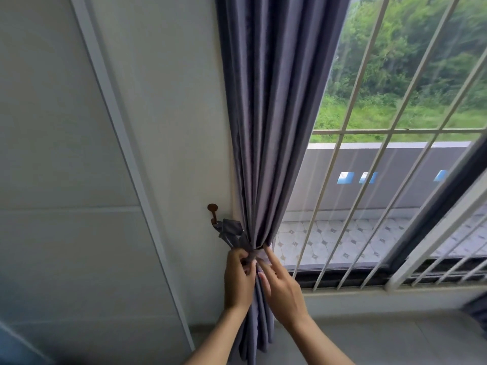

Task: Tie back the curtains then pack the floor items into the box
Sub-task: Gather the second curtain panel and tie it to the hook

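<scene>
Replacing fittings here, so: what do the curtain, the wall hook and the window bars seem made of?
Curtain: woven fabric, grey-purple, slight sheen along soft folds. Wall hook: probably metal, brown, dull finish; possibly rust or paint. Window bars: likely painted metal, cream-white, thin and straight.

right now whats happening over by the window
A person is tying back the grey curtain beside the barred window. The curtain is gathered into a bunch, with the tieback running from the wall hook. The left hand pinches the tieback's end at the bunch while the right hand touches the gathered fabric with extended fingers.
</scene>
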Available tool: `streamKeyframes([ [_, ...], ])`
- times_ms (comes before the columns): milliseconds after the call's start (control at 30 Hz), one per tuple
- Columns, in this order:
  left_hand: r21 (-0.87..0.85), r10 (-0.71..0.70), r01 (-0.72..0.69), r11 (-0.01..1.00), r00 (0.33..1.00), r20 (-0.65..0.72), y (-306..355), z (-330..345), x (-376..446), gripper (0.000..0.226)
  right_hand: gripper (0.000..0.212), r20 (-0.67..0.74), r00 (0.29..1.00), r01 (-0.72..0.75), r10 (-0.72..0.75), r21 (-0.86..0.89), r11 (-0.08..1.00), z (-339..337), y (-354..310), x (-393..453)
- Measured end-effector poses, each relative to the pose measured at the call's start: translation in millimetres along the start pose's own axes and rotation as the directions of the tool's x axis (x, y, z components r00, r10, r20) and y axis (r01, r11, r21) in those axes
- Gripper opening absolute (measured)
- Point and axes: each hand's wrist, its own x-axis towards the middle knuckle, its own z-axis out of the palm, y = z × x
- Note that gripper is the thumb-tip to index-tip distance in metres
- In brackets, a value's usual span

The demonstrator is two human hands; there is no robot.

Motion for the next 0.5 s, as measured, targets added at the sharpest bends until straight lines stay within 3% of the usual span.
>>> streamKeyframes([
  [167,0.236,-0.054,0.048,0.971,0.998,0.02,-33.8,-4.4,1.4,0.016,0.025,0.079,0.981,-0.174,0.176,-0.038,0.984,13.5,0.9,-12.1],
  [333,0.366,-0.074,0.032,0.93,0.992,0.101,-49.9,-5.9,9.3,0.01,0.024,0.302,0.865,-0.355,0.4,-0.194,0.915,25.9,10.7,4.1],
  [433,0.419,-0.029,-0.015,0.908,0.995,0.097,-47.2,-2.4,11.9,0.013,0.036,0.342,0.84,-0.36,0.422,-0.231,0.904,34.6,6.7,17.0],
  [500,0.443,-0.01,-0.027,0.896,0.997,0.08,-46.2,0.4,10.9,0.014,0.034,0.34,0.836,-0.363,0.431,-0.248,0.898,39.3,5.5,23.0],
])
